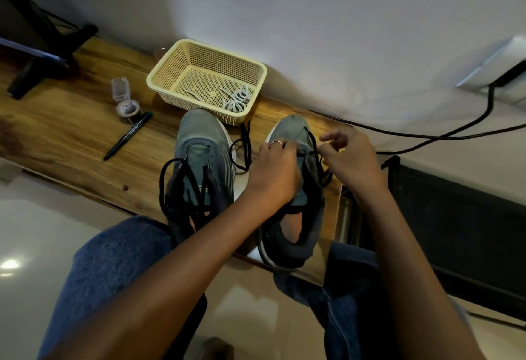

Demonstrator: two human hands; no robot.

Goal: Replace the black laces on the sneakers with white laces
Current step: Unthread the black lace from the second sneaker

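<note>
Two grey sneakers stand side by side on the wooden table, toes pointing away from me. The left sneaker point(199, 160) has a loosened black lace point(182, 186) looping over its tongue. My left hand point(274, 171) rests on the right sneaker point(293, 131) and holds its upper. My right hand point(350, 157) pinches the right sneaker's black lace point(313, 146) near the front eyelets. A free stretch of black lace point(243, 148) lies between the shoes. White laces point(237, 99) lie in the cream basket point(170, 72) behind the shoes.
A black marker pen point(128, 139), a tape roll point(128, 110) and a small clear box point(121, 89) lie to the left on the table point(71, 131). A black stand point(42, 54) is at the far left. Black cables point(455, 131) run along the wall at right.
</note>
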